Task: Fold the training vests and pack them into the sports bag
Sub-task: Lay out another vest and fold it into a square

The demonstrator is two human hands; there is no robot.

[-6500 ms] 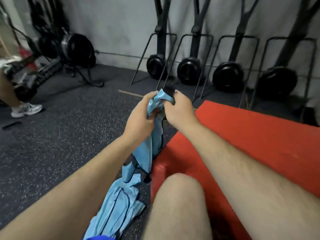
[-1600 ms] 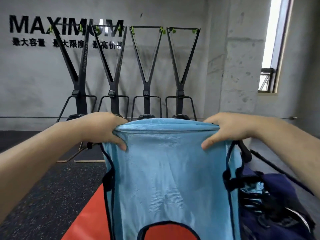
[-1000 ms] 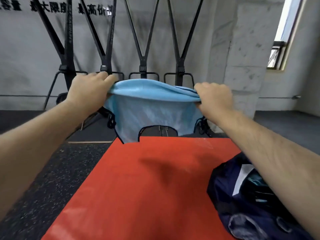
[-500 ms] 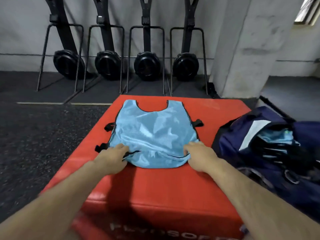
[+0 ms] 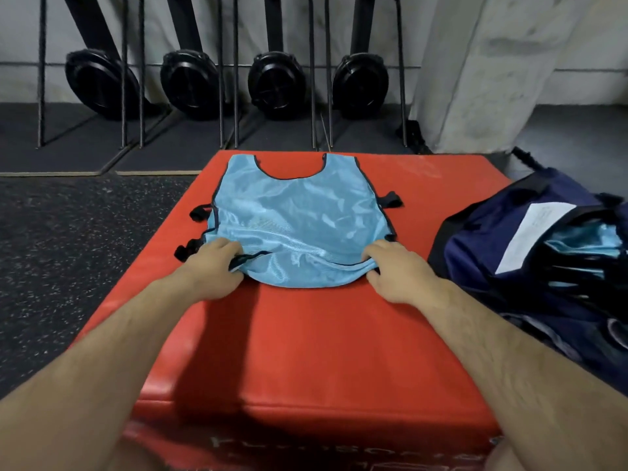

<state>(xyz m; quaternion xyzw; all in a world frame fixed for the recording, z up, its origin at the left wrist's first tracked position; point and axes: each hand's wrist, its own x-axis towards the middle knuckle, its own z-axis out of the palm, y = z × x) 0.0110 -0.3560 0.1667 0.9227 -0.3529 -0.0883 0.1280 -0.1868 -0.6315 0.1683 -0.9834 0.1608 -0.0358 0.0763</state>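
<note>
A light blue mesh training vest [image 5: 299,219] with black trim and black side straps lies flat on the red padded box [image 5: 306,351], neck opening away from me. My left hand [image 5: 212,266] grips its near left corner, fingers curled on the hem. My right hand [image 5: 396,270] pinches the near right corner the same way. The navy sports bag [image 5: 482,246] stands unzipped at the right edge of the box, with light blue fabric [image 5: 584,239] showing inside.
Dark speckled rubber floor [image 5: 68,253] lies to the left of the box. Several black machines with round housings [image 5: 275,85] stand along the back wall. A concrete pillar [image 5: 475,69] rises at the back right.
The vest went from held up in the air to spread flat on the red box. Both hands stay on its near corners, hardly moved in the last half second.
</note>
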